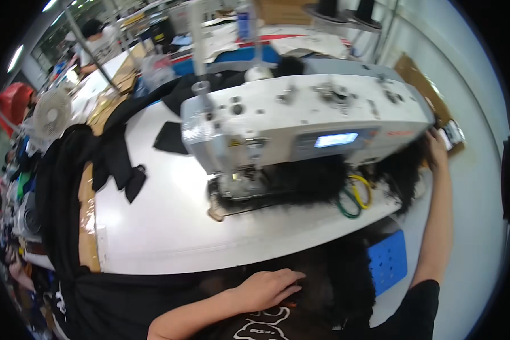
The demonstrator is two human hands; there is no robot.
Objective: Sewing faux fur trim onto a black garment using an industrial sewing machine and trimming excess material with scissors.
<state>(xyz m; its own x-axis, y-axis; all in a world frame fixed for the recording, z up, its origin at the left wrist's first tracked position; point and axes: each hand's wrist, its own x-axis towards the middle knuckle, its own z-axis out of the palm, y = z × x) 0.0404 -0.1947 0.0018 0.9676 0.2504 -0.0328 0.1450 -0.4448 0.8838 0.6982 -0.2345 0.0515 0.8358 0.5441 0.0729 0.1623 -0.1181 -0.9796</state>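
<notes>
**Q:** What do you find at the fingers?

**A:** I record the left hand [263, 290] resting over dark cloth [323, 258] below the near table edge, its fingers loosely extended, a narrow gap showing between them and nothing visibly held. The right hand [436, 149] is at the right end of the white sewing machine [289, 113], close by black fur. Its fingertips are partly hidden, so I cannot tell whether they grip fur, machine or nothing

**Q:** Which step is in hand, and what does the next move call for?

**A:** My assessment from this remote post: an adjustment at the machine's right end during fur sewing; I cannot confirm that stitching is running. Continuing would call for a steady guiding hand near the presser foot [239, 184], with fingertips clear of the needle

**Q:** Position and direction of the black fur piece [311, 184]?

**A:** It lies on the white table [153, 226], under the machine arm. Its long axis runs left to right, roughly along that arm, with the left end pointing to the presser foot. More shaggy fur hangs further right, near the right hand; whether it is the same piece I cannot establish. Scissors with yellow and green handle loops [370, 194] lie between the two areas, loops toward the near table edge
</notes>
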